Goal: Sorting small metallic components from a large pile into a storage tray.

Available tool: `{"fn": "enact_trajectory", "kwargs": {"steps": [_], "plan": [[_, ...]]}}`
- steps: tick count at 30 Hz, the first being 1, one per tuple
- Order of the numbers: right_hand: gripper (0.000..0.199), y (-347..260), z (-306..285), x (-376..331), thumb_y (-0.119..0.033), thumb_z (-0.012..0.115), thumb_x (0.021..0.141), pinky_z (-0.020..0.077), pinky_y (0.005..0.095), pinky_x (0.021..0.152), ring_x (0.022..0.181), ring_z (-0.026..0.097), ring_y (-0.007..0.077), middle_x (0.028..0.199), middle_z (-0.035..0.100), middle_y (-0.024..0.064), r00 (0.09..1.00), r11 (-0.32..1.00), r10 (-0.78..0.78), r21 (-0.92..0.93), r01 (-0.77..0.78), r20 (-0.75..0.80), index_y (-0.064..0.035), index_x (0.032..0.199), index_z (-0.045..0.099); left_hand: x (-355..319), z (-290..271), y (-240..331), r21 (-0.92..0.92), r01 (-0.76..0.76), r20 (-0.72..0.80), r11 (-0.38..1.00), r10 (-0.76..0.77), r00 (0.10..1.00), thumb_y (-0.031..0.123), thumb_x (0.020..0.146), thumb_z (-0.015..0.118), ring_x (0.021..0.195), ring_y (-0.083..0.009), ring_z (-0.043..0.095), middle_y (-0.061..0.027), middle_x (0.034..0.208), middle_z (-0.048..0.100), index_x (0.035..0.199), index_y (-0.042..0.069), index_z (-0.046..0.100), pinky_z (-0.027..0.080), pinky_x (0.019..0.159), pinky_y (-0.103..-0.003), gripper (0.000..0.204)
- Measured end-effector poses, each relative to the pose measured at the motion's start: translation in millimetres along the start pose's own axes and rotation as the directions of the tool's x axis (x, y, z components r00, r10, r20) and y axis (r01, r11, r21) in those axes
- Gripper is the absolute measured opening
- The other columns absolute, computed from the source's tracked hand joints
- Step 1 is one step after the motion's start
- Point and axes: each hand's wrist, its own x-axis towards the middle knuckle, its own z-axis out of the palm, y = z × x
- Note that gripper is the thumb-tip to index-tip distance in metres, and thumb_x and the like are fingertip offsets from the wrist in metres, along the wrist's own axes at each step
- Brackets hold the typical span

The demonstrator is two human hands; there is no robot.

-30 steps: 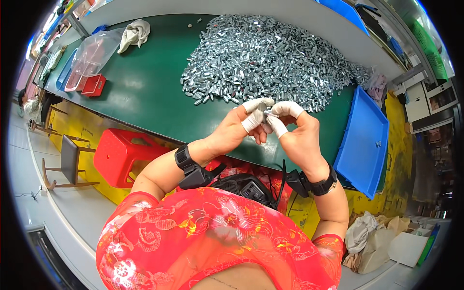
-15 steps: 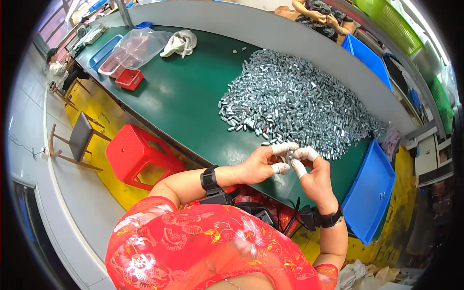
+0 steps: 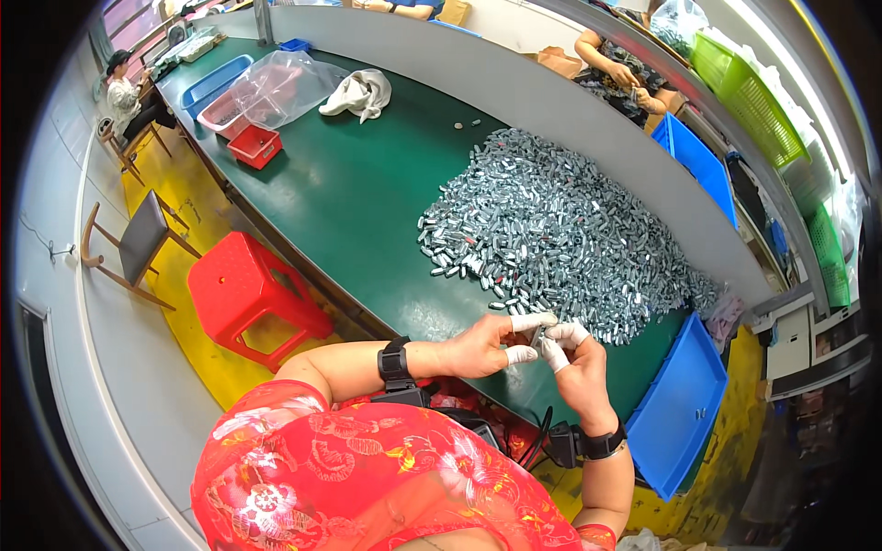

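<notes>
My left hand (image 3: 480, 349) and my right hand (image 3: 582, 375) meet over the near edge of the green table (image 3: 344, 207). White finger covers wrap the thumbs and fingertips of both. Pinched between them is a small silvery metal piece (image 3: 540, 334), mostly hidden by the fingers; its exact kind is too small to make out. Just beyond my hands spreads a large heap of small, shiny, oblong metal pieces (image 3: 560, 225), a few with red on them. Some loose ones lie at the heap's near edge, close to my left fingertips.
A shallow blue tray (image 3: 675, 409) with a few small pieces stands at the right. Far left are a red bin (image 3: 254, 147), plastic bag (image 3: 289, 87) and white cloth (image 3: 358, 95). A red stool (image 3: 230, 285) stands left of the table. Behind the grey partition (image 3: 514, 87) another person works.
Both hands have shifted slightly down in the picture, still pinching the small metal piece together. The view has tilted, so the table and heap appear lower.
</notes>
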Motion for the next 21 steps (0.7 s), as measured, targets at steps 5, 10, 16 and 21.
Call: {"fn": "enact_trajectory", "kwargs": {"steps": [5,10,16,21], "plan": [[0.007,0.3,3.5,-0.5,-0.004,0.059,0.084,0.0437,0.0205,0.061,0.068,0.053,0.0057,0.079,0.059,0.0004,0.993,0.98,0.113,0.16,-0.115,0.021,-0.0011,0.089,0.054,2.1,-0.4,-4.2,0.087,-0.083,-0.008,0.993,0.084,0.996,0.006,0.088,0.053,0.098,-0.0112,0.052,-0.0064,0.108,0.057,0.134,0.004,0.035,0.044,0.085,-0.028,0.05],[0.006,4.2,3.7,-3.9,-0.005,0.06,0.083,0.0425,0.0197,0.057,0.063,0.053,0.0048,0.074,0.06,0.0012,0.994,0.99,0.102,0.099,-0.099,-0.032,-0.0014,0.085,0.055,4.7,3.8,-2.3,-0.248,0.141,0.014,0.959,-0.142,0.99,0.014,0.091,0.05,0.08,-0.0094,0.055,-0.0047,0.092,0.058,0.132,0.005,0.038,0.047,0.073,-0.025,0.044],[0.009,4.9,7.5,-7.0,-0.006,0.059,0.084,0.0414,0.0199,0.054,0.059,0.051,0.005,0.069,0.057,-0.0003,0.989,0.978,-0.12,-0.18,0.103,-0.09,-0.0023,0.08,0.053,11.0,-4.0,-11.7,-0.236,0.3,0.2,0.924,-0.256,0.946,0.017,0.092,0.048,0.077,-0.0102,0.052,-0.0033,0.095,0.055,0.132,0.003,0.036,0.046,0.071,-0.026,0.044],[0.012,17.1,11.8,-1.7,-0.008,0.058,0.086,0.0403,0.0204,0.051,0.056,0.049,0.0051,0.064,0.054,-0.002,0.988,0.997,-0.059,0.032,0.065,-0.142,-0.0031,0.078,0.051,5.8,4.8,-11.7,-0.068,0.126,0.026,0.99,-0.125,0.992,0.017,0.091,0.051,0.08,-0.0103,0.052,-0.0034,0.098,0.056,0.131,0.003,0.037,0.047,0.072,-0.026,0.044]]}}
